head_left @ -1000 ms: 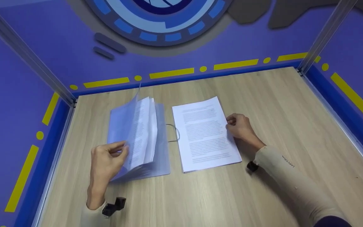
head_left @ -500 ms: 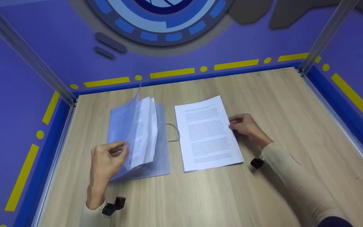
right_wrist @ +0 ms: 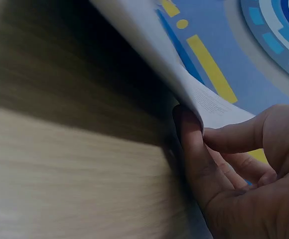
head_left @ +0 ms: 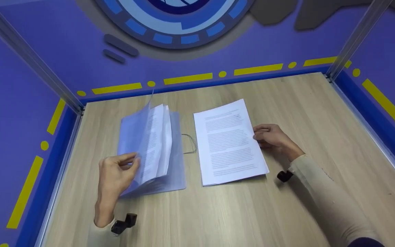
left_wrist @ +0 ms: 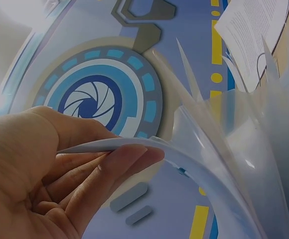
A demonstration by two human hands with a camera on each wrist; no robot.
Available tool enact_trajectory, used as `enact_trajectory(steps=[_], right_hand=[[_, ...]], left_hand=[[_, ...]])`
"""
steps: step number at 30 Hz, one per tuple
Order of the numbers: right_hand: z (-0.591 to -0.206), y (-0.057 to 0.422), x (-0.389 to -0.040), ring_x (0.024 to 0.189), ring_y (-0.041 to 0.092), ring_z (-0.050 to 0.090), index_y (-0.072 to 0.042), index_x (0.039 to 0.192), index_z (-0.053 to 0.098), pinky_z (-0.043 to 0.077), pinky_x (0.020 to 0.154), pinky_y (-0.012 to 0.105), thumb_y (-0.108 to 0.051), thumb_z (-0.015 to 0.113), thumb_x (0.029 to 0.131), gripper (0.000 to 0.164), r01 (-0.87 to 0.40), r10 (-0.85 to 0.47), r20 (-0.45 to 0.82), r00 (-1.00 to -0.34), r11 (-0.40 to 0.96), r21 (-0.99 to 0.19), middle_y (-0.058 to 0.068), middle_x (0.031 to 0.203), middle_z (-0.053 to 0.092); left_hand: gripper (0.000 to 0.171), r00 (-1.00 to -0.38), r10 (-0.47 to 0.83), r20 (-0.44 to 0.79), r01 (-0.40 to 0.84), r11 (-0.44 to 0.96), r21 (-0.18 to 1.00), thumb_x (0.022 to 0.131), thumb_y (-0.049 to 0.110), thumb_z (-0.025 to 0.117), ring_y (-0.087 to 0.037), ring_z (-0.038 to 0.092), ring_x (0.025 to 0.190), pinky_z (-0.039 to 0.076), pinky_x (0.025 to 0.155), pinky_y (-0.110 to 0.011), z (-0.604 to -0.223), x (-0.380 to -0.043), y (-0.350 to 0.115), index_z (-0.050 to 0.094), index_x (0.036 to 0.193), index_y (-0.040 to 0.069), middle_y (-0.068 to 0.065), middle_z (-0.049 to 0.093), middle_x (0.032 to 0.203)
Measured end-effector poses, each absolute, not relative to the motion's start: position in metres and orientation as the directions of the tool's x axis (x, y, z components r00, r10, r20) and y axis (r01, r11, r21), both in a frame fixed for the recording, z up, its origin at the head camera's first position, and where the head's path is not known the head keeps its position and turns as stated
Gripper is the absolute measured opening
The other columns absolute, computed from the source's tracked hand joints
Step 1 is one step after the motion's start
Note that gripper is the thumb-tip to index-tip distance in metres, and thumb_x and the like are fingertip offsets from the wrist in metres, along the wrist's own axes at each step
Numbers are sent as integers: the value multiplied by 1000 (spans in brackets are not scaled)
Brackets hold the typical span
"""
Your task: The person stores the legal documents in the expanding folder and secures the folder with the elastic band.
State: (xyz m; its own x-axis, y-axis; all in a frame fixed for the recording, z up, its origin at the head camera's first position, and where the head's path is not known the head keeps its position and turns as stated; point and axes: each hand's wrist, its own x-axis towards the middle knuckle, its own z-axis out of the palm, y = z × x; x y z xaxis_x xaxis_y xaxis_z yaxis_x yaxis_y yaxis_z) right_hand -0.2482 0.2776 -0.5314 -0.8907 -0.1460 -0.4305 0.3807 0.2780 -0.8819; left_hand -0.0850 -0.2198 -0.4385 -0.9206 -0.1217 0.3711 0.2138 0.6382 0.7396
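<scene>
The left hand point(head_left: 114, 175) has its fingers pinched on a raised leaf point(left_wrist: 189, 159) of the translucent folder point(head_left: 131, 133), fanned open beside them. Right of that folder, the right hand's point(head_left: 275, 137) fingers clamp the outer edge of a printed paper stack point(head_left: 230, 144), which lies between them and the folder. From the folder's right edge a thin cord point(head_left: 193, 141) loops over the table point(head_left: 231, 216).

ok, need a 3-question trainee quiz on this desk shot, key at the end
1. True or false: the right hand lies flat on top of the loose printed pages.
2. The left hand pinches: A) nothing B) the translucent folder C) the other sleeve.
3. In the head view, what shows between the folder and the loose pages?

Key: 1. False, it pinches their right edge. 2. B. 3. A thin loop.
</scene>
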Motion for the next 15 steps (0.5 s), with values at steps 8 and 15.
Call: enact_trajectory(steps=[8, 15], right_hand=[[-529, 287, -244, 81, 10, 74, 6, 137, 59, 62, 71, 23, -7, 67, 102, 38, 373, -197, -415, -888, 218, -902, 0, 96, 79], [-526, 287, -241, 81, 11, 76, 4, 134, 59, 63, 69, 24, -5, 67, 102, 34, 380, -209, -404, -891, 144, -914, 1, 94, 80]], left_hand=[[18, -922, -121, 367, 213, 634, 743, 87, -6, 79, -39, 81, 83, 54, 69, -3, -439, -86, -220, 82, 105, -8, -24, 80, 97], [18, -921, -119, 372, 219, 630, 745, 87, -6, 79, -38, 81, 82, 54, 69, -3, -439, -86, -220, 82, 104, -7, -23, 81, 97]])
